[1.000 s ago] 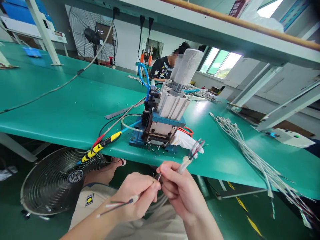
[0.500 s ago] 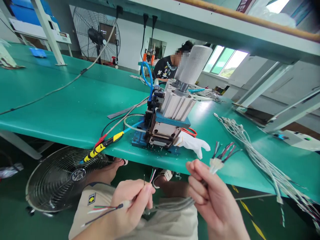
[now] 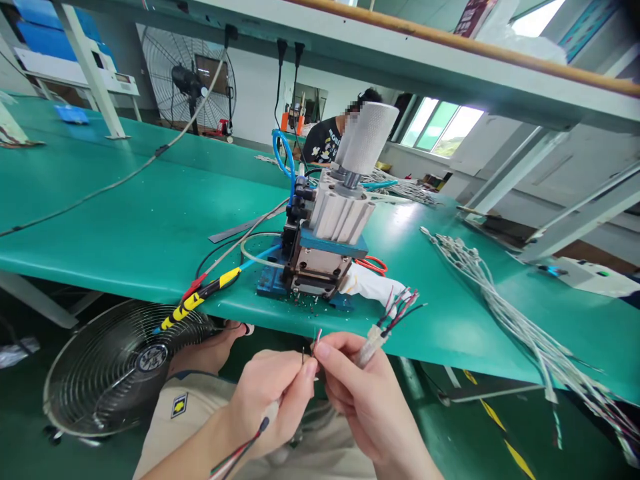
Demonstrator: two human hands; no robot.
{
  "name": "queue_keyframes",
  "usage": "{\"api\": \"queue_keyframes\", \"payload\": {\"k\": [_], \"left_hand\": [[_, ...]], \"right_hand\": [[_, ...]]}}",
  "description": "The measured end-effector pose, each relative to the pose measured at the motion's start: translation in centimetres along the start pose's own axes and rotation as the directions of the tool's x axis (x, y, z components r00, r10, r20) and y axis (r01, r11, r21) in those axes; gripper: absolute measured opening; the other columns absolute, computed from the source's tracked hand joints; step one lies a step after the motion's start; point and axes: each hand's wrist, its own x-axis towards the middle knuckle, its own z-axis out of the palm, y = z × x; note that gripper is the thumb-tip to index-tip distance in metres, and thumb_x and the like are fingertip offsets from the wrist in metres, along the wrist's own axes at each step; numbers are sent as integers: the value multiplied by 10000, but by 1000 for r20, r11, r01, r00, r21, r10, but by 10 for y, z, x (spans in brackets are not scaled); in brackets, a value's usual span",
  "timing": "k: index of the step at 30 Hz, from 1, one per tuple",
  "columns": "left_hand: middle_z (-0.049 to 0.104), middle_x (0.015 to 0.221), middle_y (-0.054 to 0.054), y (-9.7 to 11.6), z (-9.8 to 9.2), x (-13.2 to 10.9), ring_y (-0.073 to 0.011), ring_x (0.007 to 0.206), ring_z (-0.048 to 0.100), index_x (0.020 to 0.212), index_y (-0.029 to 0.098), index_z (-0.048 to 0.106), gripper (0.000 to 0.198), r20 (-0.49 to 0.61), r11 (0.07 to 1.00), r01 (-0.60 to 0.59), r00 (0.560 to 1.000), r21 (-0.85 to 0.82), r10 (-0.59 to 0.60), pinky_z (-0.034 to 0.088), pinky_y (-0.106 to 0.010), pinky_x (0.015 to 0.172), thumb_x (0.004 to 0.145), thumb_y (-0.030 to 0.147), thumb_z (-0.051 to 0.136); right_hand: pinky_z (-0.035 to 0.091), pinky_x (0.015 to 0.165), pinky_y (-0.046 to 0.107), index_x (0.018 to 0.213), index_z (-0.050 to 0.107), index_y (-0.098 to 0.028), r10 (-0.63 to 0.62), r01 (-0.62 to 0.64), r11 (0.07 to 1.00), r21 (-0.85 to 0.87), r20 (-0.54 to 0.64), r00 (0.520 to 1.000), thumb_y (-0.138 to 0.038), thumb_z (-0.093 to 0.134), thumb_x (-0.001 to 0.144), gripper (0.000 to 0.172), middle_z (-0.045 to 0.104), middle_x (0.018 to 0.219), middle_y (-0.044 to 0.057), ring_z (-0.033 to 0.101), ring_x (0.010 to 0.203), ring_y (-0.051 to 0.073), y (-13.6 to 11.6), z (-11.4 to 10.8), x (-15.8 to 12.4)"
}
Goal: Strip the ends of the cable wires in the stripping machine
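Left hand [image 3: 265, 400]: I have it closed in a pinch on thin coloured wires [image 3: 235, 460], their ends trailing down past my wrist.
Right hand [image 3: 367, 407]: curled shut on a white connector [image 3: 373, 345], its coloured leads fanning upward; it sits just beside my left hand.
Position: both hands are below the front edge of the green workbench [image 3: 125, 200].
Nearby: a pneumatic wire stripper [image 3: 320, 267] stands on the bench, with a white cable bundle [image 3: 490, 300] off to my right.
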Motion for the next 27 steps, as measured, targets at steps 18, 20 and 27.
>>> {"api": "queue_keyframes", "payload": {"k": [18, 20, 27], "left_hand": [[660, 637, 21, 21, -3, -6, -101, 567, 599, 758, 179, 627, 360, -9, 968, 204, 978, -149, -208, 422, -220, 597, 1053, 139, 424], [651, 624, 22, 20, -2, -6, -98, 553, 593, 770, 176, 640, 356, -40, 964, 218, 973, -154, -227, 420, -213, 577, 1057, 151, 433], [633, 576, 15, -4, 4, 14, -95, 484, 524, 791, 152, 670, 396, -129, 892, 373, 901, -256, -414, 376, -200, 488, 1100, 288, 463]], "right_hand": [[135, 338, 141, 674, 643, -161, -142, 173, 980, 98, -262, 955, -325, 996, 595, 397, 274, 490, -131, 95, 433, 38, -12, 0, 17], [139, 335, 138, 723, 662, -156, -137, 166, 982, 95, -253, 958, -331, 1006, 603, 404, 303, 534, -120, 103, 440, 39, -16, -6, 18], [172, 337, 113, 789, 705, -149, -55, 65, 995, 69, -139, 989, -416, 1000, 692, 409, 335, 479, -116, 122, 405, 22, 3, -10, 6]]}}
